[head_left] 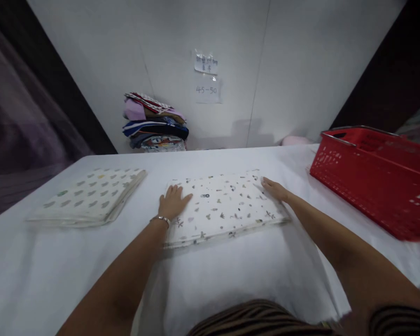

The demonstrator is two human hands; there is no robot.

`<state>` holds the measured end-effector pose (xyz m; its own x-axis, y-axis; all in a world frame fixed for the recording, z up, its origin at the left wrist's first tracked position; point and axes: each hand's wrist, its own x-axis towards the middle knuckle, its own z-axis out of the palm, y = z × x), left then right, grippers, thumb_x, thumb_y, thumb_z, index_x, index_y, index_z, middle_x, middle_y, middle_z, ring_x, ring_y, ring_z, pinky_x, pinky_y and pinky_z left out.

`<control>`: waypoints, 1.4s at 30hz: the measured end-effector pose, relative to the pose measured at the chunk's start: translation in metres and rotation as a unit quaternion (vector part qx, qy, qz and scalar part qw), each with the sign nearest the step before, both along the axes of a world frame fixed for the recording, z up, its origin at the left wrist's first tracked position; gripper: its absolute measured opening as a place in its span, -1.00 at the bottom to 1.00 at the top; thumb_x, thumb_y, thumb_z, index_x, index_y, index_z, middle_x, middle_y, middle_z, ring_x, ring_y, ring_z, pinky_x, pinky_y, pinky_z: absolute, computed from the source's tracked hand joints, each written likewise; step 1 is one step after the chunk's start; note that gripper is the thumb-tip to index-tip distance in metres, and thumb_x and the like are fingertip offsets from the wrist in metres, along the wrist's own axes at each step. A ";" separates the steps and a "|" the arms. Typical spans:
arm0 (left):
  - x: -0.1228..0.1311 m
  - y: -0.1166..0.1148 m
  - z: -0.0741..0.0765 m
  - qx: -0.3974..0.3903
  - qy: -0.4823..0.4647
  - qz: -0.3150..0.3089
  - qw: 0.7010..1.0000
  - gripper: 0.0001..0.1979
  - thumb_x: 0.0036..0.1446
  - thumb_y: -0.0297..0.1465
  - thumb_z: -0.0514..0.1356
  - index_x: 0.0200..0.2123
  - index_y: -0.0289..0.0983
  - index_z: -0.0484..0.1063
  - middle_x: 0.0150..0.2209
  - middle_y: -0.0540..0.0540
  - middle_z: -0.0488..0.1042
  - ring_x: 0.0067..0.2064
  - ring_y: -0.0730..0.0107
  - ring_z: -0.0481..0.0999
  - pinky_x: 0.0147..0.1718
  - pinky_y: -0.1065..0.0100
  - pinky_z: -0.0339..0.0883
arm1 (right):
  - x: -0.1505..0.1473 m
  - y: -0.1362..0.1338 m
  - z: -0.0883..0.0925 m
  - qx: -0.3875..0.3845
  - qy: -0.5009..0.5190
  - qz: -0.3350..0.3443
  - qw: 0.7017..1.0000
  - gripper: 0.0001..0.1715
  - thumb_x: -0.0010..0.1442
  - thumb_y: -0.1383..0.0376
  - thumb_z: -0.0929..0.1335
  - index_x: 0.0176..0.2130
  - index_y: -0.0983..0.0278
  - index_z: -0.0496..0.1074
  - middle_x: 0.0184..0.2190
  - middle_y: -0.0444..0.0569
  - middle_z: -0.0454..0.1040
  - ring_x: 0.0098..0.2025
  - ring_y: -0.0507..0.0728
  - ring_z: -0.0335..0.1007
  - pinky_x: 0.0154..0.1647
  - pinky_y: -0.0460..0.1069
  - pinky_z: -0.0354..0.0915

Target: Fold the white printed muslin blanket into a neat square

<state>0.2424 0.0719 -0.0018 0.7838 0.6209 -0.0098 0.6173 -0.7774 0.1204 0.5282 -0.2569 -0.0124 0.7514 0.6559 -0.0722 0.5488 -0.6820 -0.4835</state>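
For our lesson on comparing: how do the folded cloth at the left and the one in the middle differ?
The left cloth has rows of similar, mostly grey motifs; the middle cloth has scattered, varied ones.
The left hand and right hand touch the middle cloth; neither touches the left cloth.
Both cloths are pale, folded and flat on the white table.

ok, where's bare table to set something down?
White table: a strip between left folded cloth and left hand; another behind middle folded cloth, toward the wall; a third between right hand and red basket. Crowded: centre, both hands on the middle cloth; right, filled by the basket.
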 end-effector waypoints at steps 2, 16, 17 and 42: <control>-0.002 -0.002 0.008 -0.020 -0.004 -0.004 1.000 -0.31 0.18 0.01 -0.23 0.24 -0.28 0.03 0.31 -0.16 -0.10 0.31 0.07 -0.19 0.16 -0.12 -0.13 | -0.020 -0.033 0.002 0.059 0.041 -0.025 0.997 -0.18 0.20 -0.13 0.11 0.24 0.33 0.10 0.23 0.01 0.09 0.25 0.20 -0.01 0.25 0.04 -0.06; -0.087 -0.115 -0.008 0.057 -0.076 -0.240 0.966 -0.41 0.19 -0.05 -0.07 0.16 -0.27 0.19 0.25 -0.20 0.09 0.27 0.12 0.02 0.19 -0.01 -0.12 | -0.088 -0.097 0.024 0.074 0.148 -0.165 0.972 -0.74 0.15 0.22 0.30 -0.38 0.37 0.45 -0.70 -0.13 0.36 -0.66 -0.03 0.25 -0.63 -0.16 0.19; -0.089 -0.117 -0.010 0.064 -0.085 -0.241 0.965 -0.42 0.18 -0.06 -0.05 0.16 -0.27 0.19 0.24 -0.20 0.10 0.26 0.12 0.03 0.19 0.00 -0.11 | -0.088 -0.095 0.026 0.069 0.139 -0.165 0.974 -0.73 0.15 0.21 0.30 -0.44 0.36 0.43 -0.72 -0.15 0.33 -0.69 -0.04 0.21 -0.65 -0.16 0.16; -0.095 -0.118 -0.018 0.123 -0.127 -0.248 0.952 -0.54 0.21 -0.19 -0.06 0.09 -0.27 0.28 0.15 -0.16 0.27 0.20 0.16 0.19 0.14 0.07 0.06 | -0.079 -0.083 0.021 -0.084 0.098 -0.161 0.978 -0.53 0.03 0.05 0.36 -0.68 0.28 0.24 -0.82 -0.15 0.17 -0.71 0.00 0.13 -0.63 -0.09 0.07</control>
